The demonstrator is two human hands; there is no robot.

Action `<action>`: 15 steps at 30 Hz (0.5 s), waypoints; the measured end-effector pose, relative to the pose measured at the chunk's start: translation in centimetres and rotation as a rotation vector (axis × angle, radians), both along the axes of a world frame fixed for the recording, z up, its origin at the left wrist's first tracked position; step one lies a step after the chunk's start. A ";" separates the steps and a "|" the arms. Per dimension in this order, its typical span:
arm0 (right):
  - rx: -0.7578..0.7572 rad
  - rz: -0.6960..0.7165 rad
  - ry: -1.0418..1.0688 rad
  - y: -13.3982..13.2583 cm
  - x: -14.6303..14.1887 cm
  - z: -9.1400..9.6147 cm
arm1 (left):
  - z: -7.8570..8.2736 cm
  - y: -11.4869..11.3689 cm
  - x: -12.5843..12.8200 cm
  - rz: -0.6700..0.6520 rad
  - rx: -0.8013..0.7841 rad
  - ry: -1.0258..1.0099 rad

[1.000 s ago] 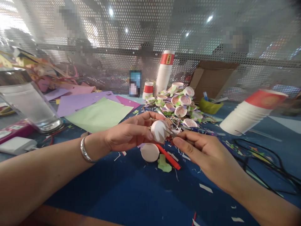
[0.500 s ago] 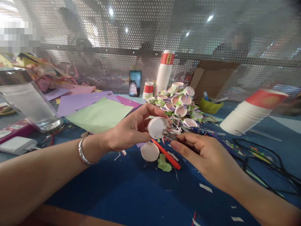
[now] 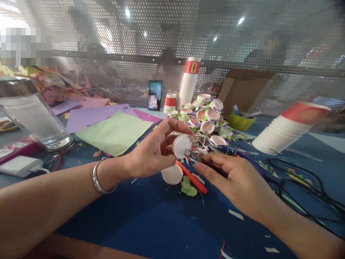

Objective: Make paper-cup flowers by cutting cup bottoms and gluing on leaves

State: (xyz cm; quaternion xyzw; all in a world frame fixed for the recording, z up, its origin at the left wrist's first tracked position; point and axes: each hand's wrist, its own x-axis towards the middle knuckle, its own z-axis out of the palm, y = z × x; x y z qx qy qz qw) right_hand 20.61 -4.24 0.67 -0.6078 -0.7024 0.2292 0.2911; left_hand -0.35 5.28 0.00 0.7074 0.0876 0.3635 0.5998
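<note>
Sitting between left fingers (image 3: pixel 176 124), white cup base (image 3: pixel 181 145)

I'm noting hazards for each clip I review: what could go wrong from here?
The metal tool in the right hand reaches the white round piece held by the left hand; a slip might nick that hand.
The heaped cup bottoms beyond the hands could slide if bumped.
The tall glass stands near the pink power strip; if it holds water, a knock might cause a wet short.
</note>
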 end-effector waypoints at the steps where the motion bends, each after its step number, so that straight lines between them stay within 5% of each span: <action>1: -0.006 0.001 0.004 0.0 -0.1 0.0 | 0.0 -0.1 0.0 0.005 0.013 0.002; 15: 0.008 0.056 0.041 -0.6 -0.6 0.0 | -1.4 0.3 0.7 0.200 0.329 0.019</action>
